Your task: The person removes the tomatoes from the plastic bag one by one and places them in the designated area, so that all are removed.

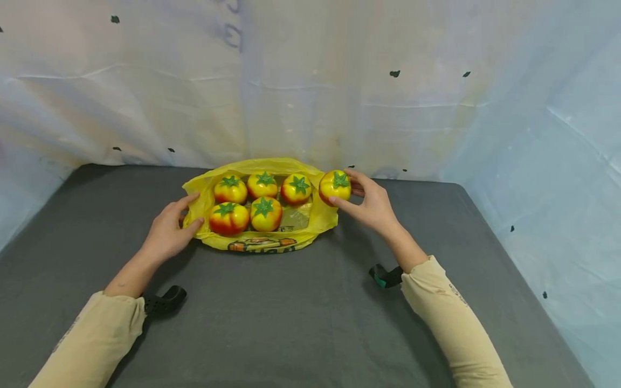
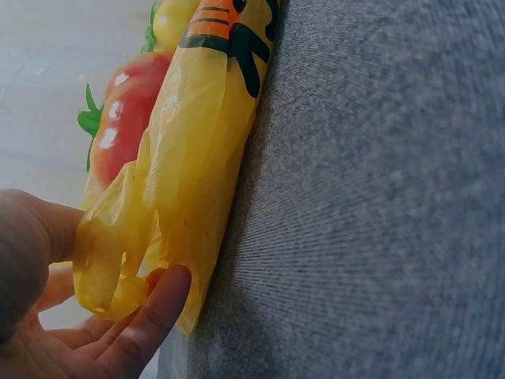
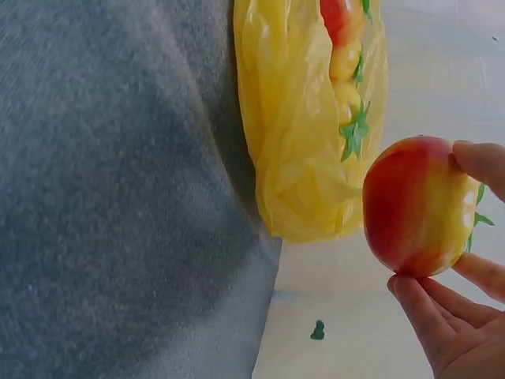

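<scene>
While the left hand [image 1: 170, 229] pinches the left end of a yellow bag [image 1: 322, 220], the right hand [image 1: 372, 205] holds a yellow-and-red fruit [image 1: 332, 188] at the bag's right end, just right of the centre of the frame. The left thumb and fingers close on the thin plastic of the rim; the right thumb and fingers are clamped on opposite sides of the fruit, whose green leaf crown [image 1: 341, 179] faces the head camera. The right-wrist view shows this fruit raised clear of the grey tabletop [image 1: 271, 307]; whether it touches the bag's edge cannot be told. Inside the bag, similar fruits lie in two rows: three upper-row fruits [image 1: 262, 186] and two lower-row fruits [image 1: 229, 219]. A bare patch of the bag's interior [image 1: 294, 218] shows at the lower right of its mouth.

Points of possible failure: the glossy, rounded skin offers little purchase, and the right grip appears to rely mainly on the fingertips, so a slip could send the fruit rolling toward the right of the frame. No hand steadies the bag's right wall, which looks limp; a brush from fruit or knuckles might fold it inward and narrow the mouth. Too firm a tug by the left hand could slide the bag, jostling its contents.
</scene>
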Demonstrator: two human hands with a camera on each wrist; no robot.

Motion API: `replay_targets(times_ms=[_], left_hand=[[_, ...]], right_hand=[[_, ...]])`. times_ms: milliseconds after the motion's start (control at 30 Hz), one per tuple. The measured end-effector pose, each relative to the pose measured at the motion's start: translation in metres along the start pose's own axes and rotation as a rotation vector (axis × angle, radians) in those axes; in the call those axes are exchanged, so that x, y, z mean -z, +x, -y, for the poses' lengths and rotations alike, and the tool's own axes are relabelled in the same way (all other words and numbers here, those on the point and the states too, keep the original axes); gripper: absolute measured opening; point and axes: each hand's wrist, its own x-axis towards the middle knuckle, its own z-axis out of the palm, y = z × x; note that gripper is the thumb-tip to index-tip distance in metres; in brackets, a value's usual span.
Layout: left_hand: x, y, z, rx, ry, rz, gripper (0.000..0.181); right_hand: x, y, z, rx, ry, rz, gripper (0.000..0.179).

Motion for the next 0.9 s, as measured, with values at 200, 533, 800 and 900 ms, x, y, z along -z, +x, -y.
replay_targets(times_ms=[200,533,800,900], left_hand=[[0.002,-0.002,0.001,0.001,-0.001,0.0,0.059],[0.001,-0.003,0.0,-0.007,0.0,-0.01,0.058],[0.001,-0.002,-0.003,-0.014,0.001,-0.016,0.057],[0.001,-0.002,-0.002,-0.013,0.003,-0.018,0.057]], right_hand=[[0.002,0.003,-0.005,-0.021,-0.01,-0.051,0.07],[0.0,0.011,-0.024,-0.069,-0.032,-0.108,0.07],[-0.004,0.018,-0.043,-0.086,-0.069,-0.104,0.071],[-0.006,0.021,-0.049,-0.1,-0.068,-0.101,0.071]])
